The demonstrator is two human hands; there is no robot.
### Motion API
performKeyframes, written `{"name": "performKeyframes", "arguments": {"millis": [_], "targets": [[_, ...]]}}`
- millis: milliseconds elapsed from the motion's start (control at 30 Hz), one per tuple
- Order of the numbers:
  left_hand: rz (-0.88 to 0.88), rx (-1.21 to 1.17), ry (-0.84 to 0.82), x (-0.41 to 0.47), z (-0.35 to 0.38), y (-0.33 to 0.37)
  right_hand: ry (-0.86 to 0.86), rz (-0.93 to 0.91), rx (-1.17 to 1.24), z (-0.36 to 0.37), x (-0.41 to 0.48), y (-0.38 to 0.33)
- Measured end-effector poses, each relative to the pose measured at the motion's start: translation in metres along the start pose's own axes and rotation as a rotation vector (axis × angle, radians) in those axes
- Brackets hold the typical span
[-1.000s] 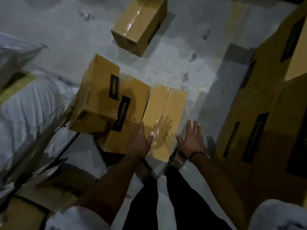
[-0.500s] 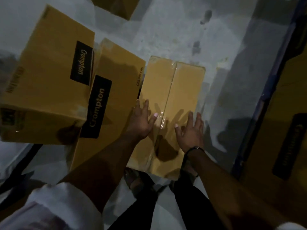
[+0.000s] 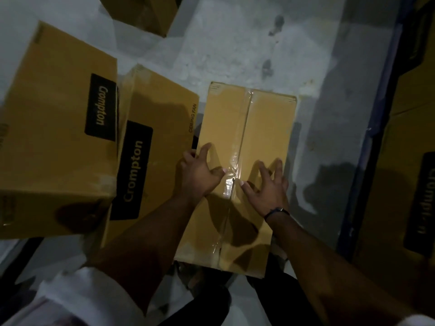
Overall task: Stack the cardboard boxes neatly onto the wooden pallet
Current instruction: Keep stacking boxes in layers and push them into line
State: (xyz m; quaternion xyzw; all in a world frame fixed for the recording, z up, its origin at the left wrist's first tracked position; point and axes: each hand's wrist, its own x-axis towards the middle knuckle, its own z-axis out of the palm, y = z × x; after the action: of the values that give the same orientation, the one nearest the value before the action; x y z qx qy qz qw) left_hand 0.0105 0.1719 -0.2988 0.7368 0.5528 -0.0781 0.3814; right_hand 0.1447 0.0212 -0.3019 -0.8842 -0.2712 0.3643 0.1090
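Box (image 3: 259,137) on floor (image 3: 235,43) beside Crompton box (image 3: 160,114), left hand (image 3: 200,175) hooked over its left edge, right hand (image 3: 270,187) spread flat on top: lifting with no right-side hold could tip or drop it.

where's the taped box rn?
Head view, centre: the taped box lies on the floor, just right of the Crompton ceiling-fan box, left hand at its left edge, right hand on top.
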Motion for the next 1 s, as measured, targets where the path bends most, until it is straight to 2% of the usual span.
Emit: {"name": "performKeyframes", "arguments": {"millis": [200, 567, 700, 833, 1000], "targets": [[0.042, -0.089, 0.089, -0.068, -0.053, 0.049, 0.051, -0.011, -0.053, -0.085, -0.063, -0.023], [0.187, -0.056, 0.142, -0.251, -0.261, 0.213, 0.251, -0.041, -0.208, -0.325, -0.269, -0.13], [0.247, -0.101, 0.242, -0.312, -0.315, 0.264, 0.379, -0.059, -0.205, -0.385, -0.329, -0.153], [0.335, -0.041, 0.385, -0.37, -0.346, 0.314, 0.482, -0.113, -0.218, -0.435, -0.379, -0.161], [0.407, 0.039, 0.464, -0.431, -0.352, 0.372, 0.54, -0.125, -0.207, -0.495, -0.424, -0.144]]}}
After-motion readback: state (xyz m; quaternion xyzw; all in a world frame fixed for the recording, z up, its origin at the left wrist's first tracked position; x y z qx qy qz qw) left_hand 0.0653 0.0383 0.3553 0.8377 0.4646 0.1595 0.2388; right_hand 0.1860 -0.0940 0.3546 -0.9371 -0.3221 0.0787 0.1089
